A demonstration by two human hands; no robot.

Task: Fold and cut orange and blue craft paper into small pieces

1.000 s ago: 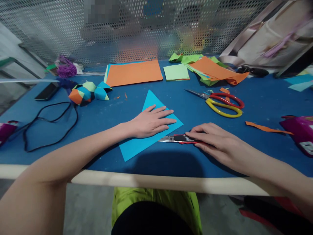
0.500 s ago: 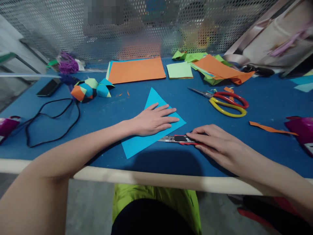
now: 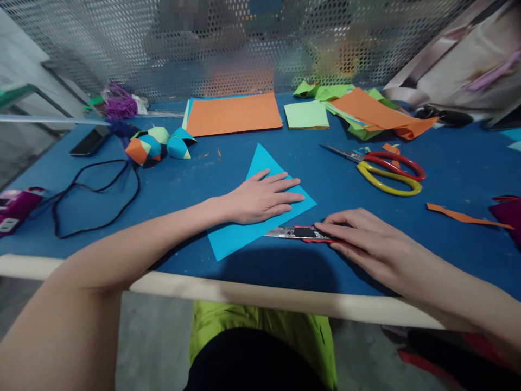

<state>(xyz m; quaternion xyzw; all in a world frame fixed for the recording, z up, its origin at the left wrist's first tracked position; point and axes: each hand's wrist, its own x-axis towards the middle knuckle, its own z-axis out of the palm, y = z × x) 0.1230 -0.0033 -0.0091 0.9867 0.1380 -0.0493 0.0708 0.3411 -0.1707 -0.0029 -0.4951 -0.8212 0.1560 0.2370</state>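
Note:
A blue sheet of paper [image 3: 230, 239], triangular in outline, lies on the table in front of me. Flat across it rests my left hand [image 3: 262, 200], fingers stretched out and a little spread. My right hand [image 3: 362, 239] is closed around the red handle of a utility knife [image 3: 305, 233], just right of the paper. The knife's metal blade points left and its tip meets the paper's lower edge; whether it reaches under the sheet I cannot make out.
Red-and-yellow scissors [image 3: 388, 171] lie to the right, with an orange paper strip [image 3: 468, 217] nearby. Behind are orange sheets [image 3: 236, 115], a light green stack [image 3: 306, 115] and crumpled paper [image 3: 366, 108]. Folded paper pieces [image 3: 150, 145], a phone [image 3: 90, 141] and a black cord [image 3: 95, 190] are left.
The whole view has shifted slightly, so things appear a little further right. Both hands, the paper and the knife keep nearly the same places relative to one another.

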